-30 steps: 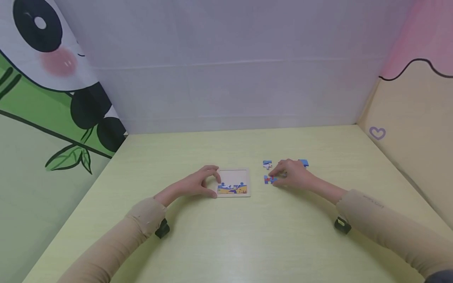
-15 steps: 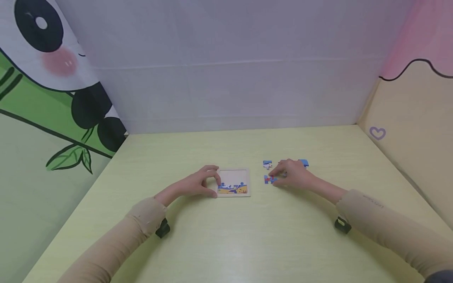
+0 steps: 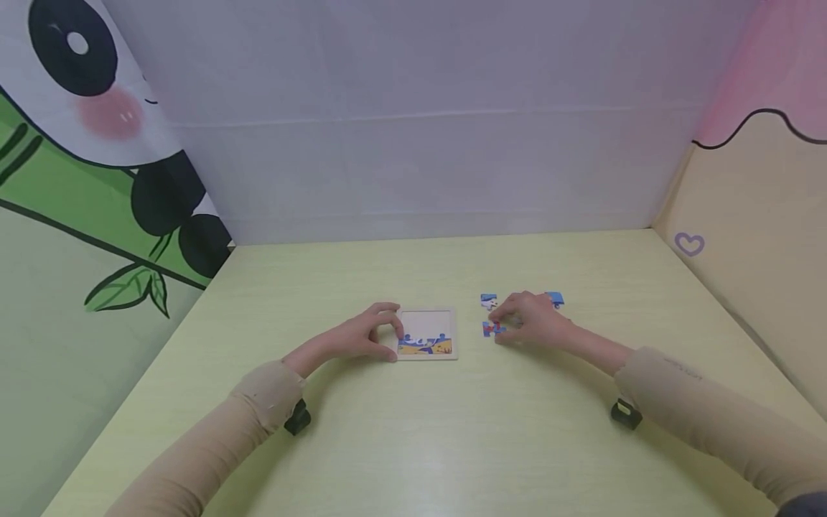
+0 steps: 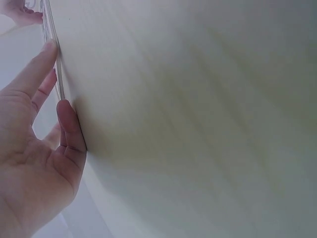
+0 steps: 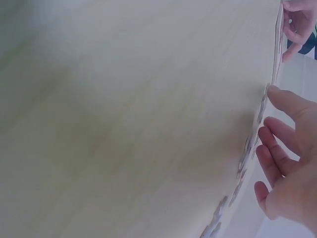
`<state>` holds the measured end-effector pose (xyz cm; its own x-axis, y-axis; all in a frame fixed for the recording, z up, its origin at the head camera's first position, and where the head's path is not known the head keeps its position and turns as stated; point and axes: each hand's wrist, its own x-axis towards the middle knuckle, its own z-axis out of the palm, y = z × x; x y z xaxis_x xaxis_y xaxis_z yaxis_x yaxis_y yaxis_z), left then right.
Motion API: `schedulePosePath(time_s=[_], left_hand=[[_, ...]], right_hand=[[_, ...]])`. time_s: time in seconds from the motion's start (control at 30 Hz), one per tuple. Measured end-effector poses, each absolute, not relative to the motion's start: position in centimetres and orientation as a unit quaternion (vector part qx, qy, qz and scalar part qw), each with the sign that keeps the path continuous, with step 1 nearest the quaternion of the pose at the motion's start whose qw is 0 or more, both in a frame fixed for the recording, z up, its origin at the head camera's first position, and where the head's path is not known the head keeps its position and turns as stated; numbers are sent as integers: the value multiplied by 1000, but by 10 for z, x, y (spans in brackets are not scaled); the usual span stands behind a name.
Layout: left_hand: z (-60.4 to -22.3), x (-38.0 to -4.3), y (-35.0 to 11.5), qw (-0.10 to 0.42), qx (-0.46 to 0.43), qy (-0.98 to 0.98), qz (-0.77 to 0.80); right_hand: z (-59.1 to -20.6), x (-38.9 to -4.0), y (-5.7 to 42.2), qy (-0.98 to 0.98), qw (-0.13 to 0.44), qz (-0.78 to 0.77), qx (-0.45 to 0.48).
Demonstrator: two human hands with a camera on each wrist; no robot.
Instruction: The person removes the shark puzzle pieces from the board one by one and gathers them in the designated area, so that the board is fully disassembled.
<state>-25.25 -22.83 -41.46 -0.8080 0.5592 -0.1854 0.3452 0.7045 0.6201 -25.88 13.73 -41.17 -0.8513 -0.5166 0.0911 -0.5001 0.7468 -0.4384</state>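
Right hand (image 3: 535, 317), half-curled, pinched red puzzle piece (image 3: 490, 329), judged light, stiff, best gripped by edges; left hand (image 3: 359, 333), curled, held left edge of frame (image 3: 429, 322).

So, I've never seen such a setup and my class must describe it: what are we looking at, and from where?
No machine here: these are somebody's bare hands. The wide view comes from a camera worn on the head; the other two come from a wrist camera on each side. On the table lies a shallow puzzle frame, its near part filled with fitted pieces. The left hand holds the frame's left edge. The right hand pinches a red-and-blue piece; whether it is lifted is hard to tell. Other loose pieces lie nearby, some partly hidden by that hand.
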Motion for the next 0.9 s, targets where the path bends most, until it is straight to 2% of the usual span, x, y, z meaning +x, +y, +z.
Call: schedulePosePath(time_s=[0.33,0.5,0.73,0.9], left_hand=[[-413,-251,-229,161,246,913,281],[-414,-252,-230,158,249,914,277],[-415,-252,-230,161,247,915,274],[-415,-253,-231,164,243,915,276]], right_hand=[[-406,-251,106,915,-10,-263,-305],[-408,-251,88,914,6,-268,-305],[-414,-249,64,916,59,-268,-294],[-418,-246,52,920,71,-246,-295]])
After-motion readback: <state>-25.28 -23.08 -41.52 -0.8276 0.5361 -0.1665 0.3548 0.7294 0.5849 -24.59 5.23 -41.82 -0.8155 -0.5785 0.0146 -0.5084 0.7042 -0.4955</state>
